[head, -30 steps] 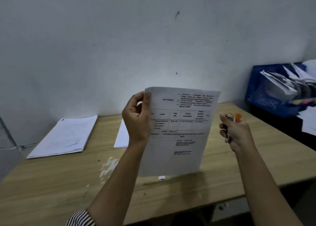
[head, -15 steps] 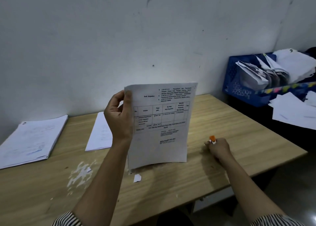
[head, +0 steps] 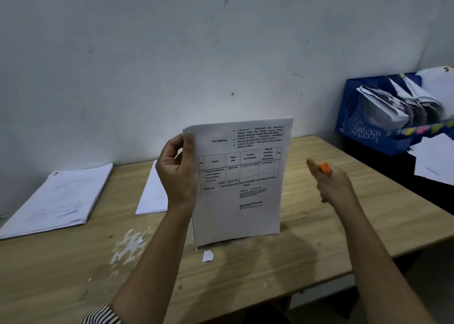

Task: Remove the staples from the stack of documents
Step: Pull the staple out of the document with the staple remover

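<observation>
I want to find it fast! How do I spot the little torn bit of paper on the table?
Start at the wooden table. Look below the bottom edge of the printed sheet the left hand holds upright. The white paper scrap lies there alone, far smaller than the paper stacks further back.

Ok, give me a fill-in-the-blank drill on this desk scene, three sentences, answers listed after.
1. The left hand holds the printed document upright by its ____ edge.
2. The tool gripped in the right hand has an ____ tip.
3. The basket stuffed with papers at the far right is ____ in colour.

Missing words: left; orange; blue
</observation>
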